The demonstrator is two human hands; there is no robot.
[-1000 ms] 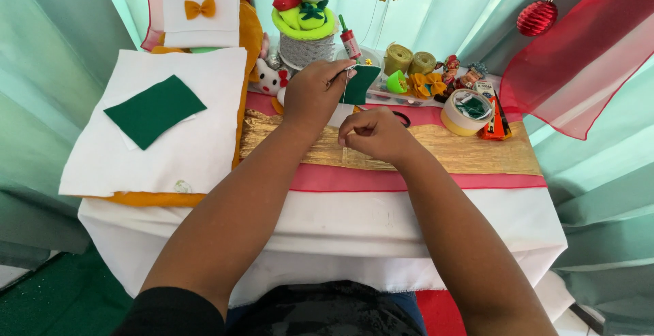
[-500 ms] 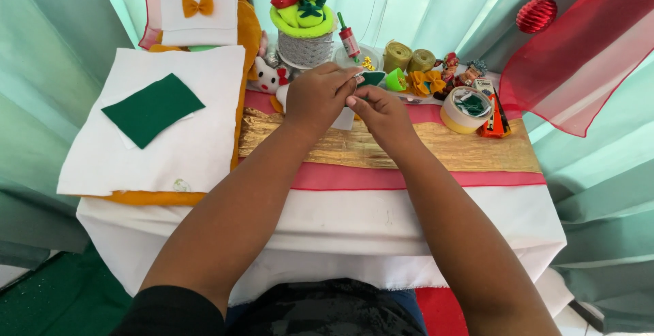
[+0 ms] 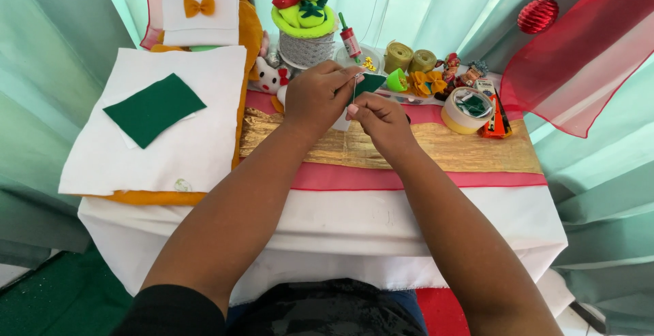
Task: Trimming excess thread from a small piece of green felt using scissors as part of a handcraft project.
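Note:
My left hand [image 3: 319, 98] pinches a small dark green felt piece [image 3: 369, 83] above the gold cloth runner [image 3: 470, 152]. Just below and to the right, my right hand [image 3: 379, 118] has its fingers closed on a thin needle with thread running up to the felt piece. Both hands touch each other over the middle of the table. Most of the felt piece is hidden behind my left fingers.
At the left lie white felt sheets [image 3: 191, 145] with a green felt square [image 3: 154, 108] on top. A tape roll [image 3: 466, 110], ribbon spools [image 3: 409, 58], a lace spool with felt shapes [image 3: 304, 29] and small figurines [image 3: 463, 74] stand behind. A red ornament [image 3: 538, 14] hangs at the right.
My right hand rose from the gold runner up to my left hand, then pulled slightly down and away, drawing the thread. The left hand kept hold of the green felt piece.

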